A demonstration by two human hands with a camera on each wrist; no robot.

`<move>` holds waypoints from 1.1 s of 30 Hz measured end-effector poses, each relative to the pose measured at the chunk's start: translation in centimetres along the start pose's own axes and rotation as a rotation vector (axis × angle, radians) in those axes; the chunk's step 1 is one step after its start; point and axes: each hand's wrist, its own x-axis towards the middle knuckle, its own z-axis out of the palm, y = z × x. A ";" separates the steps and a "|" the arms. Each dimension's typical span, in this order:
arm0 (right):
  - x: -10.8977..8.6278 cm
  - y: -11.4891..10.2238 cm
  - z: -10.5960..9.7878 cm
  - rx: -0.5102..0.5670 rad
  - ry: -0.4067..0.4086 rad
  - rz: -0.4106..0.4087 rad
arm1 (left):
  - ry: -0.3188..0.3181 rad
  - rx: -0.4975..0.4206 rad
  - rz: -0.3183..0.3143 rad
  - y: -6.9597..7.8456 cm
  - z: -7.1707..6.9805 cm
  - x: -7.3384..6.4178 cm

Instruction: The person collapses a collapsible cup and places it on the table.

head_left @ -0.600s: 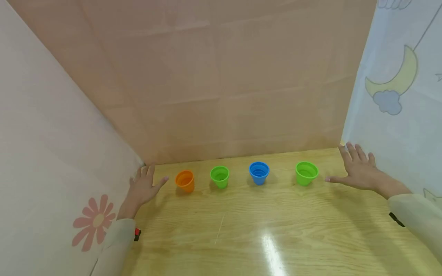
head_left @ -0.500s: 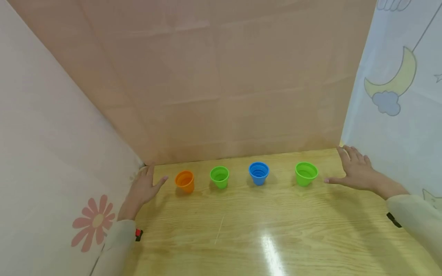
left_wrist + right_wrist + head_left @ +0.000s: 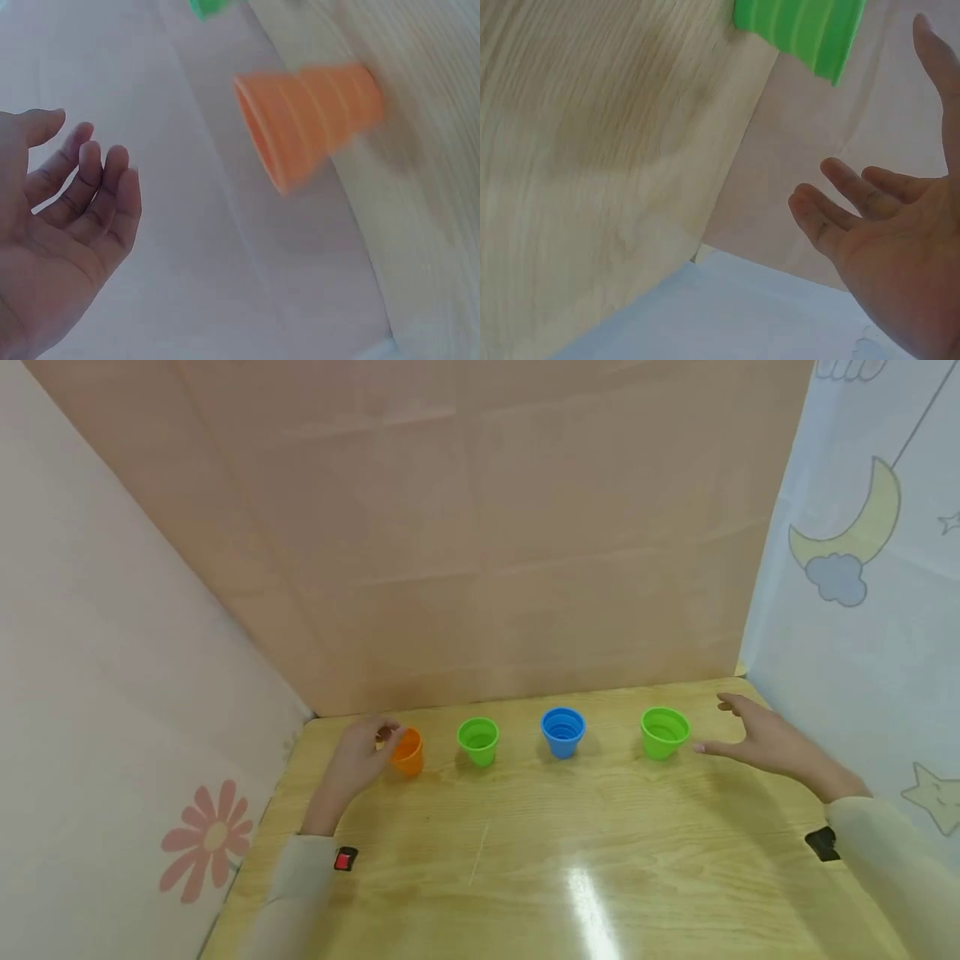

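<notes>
Four ribbed cups, several in all, stand upright in a row: an orange cup point(image 3: 410, 762), a green cup point(image 3: 480, 752), a blue cup point(image 3: 563, 745) and another green cup point(image 3: 662, 745). My left hand point(image 3: 356, 758) hovers at the left of the orange cup, its fingers loosely bent. In the left wrist view a gap separates that hand point(image 3: 67, 240) from the orange cup point(image 3: 315, 112). To the right of the right-hand green cup is my right hand point(image 3: 768, 747), thumb and fingers spread apart. It holds nothing; the right wrist view shows the green cup point(image 3: 802, 30) away from the fingers.
The cups stand on a wood-grain table point(image 3: 420, 877) near its back edge. A tan cloth wall point(image 3: 480, 543) rises behind. White walls close off both sides, the left one with a pink flower point(image 3: 213, 837), the right one with a moon point(image 3: 862, 522).
My left hand has moved right, from beside the left wall to the orange cup, and its fingers have bent. My right hand has shifted slightly left toward the green cup, its fingers drawn closer together.
</notes>
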 end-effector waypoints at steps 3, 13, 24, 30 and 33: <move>-0.3 -0.2 0.4 0.046 0.000 0.020 | -0.028 -0.064 0.020 1.6 1.0 0.7; -0.7 -0.5 2.2 0.135 0.000 0.028 | -0.098 -0.176 0.054 6.5 4.5 2.4; -0.2 -0.1 3.1 0.185 -0.006 0.021 | -0.214 -0.247 0.119 11.9 10.4 4.6; 0.1 -0.1 3.5 0.226 -0.007 0.006 | -0.253 -0.304 0.128 14.7 13.3 5.3; 0.3 0.0 4.0 0.241 -0.013 -0.005 | -0.263 -0.331 0.138 16.3 14.6 5.5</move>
